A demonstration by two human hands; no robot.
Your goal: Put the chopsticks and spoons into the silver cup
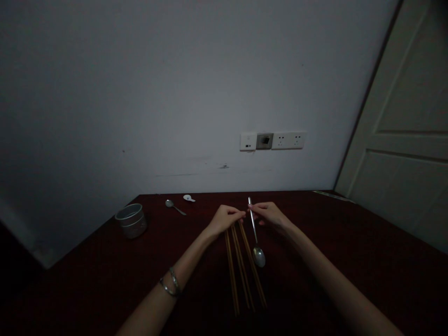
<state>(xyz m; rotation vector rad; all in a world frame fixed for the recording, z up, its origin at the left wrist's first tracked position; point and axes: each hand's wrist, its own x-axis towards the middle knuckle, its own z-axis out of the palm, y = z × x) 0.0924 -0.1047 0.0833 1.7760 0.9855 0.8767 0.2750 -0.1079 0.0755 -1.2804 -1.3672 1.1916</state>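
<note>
Three pairs of wooden chopsticks [241,266] lie fanned out in front of me, their far ends hidden by my left hand [226,219]. That hand is closed, thumb and fingers pressed together; I cannot tell whether it grips the chopsticks or merely rests over them. Just right of it, my right hand [268,214] pinches the upper handle of a long metal spoon [259,256]. The spoon's bowl points toward me, beside the rightmost pair of chopsticks.
A round metal tin [132,223] stands at the table's left. Behind my left hand lie a small metal spoon [170,204] and a white soup spoon [188,198]. The dark red table [196,303] meets a wall with sockets [289,140]; a pale door [406,177] is at right.
</note>
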